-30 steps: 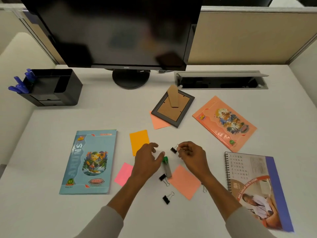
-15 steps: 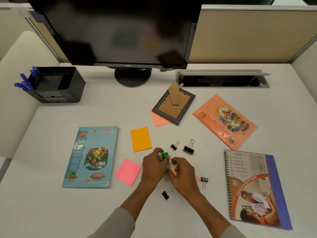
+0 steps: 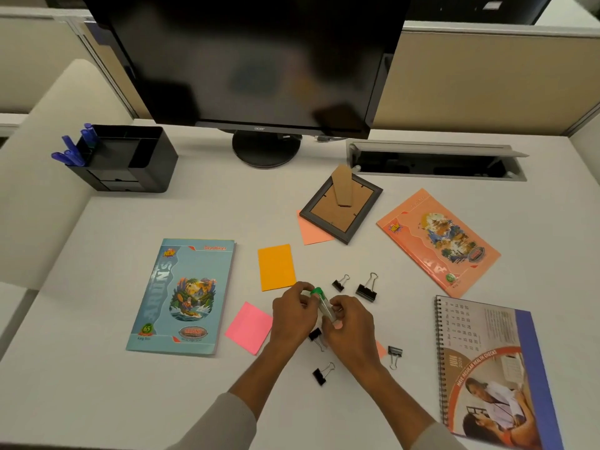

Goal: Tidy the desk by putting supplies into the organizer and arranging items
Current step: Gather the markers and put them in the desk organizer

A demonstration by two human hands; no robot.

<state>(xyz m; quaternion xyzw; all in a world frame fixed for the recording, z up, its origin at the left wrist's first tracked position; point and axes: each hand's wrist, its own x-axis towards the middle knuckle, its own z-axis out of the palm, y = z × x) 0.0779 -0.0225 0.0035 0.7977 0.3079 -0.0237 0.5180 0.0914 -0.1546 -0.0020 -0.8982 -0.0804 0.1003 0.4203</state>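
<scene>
Green-capped tube (image 3: 324, 307) (glue stick or something like it, can't read a label) is sitting between both hands near the middle of the desk (image 3: 194, 216). The left hand (image 3: 292, 316) has its fingertips pinched on the cap end, and the right hand (image 3: 352, 323) has its fingers curled round the lower end. My guess is the two-handed grip is for snugging the cap on before it gets stored, so it won't come loose. The black organizer (image 3: 130, 157) is well apart, at the far left corner, with blue pens (image 3: 73, 151) already standing in one slot. Five binder clips are loose around the hands, two just beyond them (image 3: 366, 291), the others nearer, one (image 3: 316, 336) touching the hands from below. Probably those go in next, then the sticky notes (image 3: 276, 267) and notebooks (image 3: 185, 297) get squared up.
</scene>
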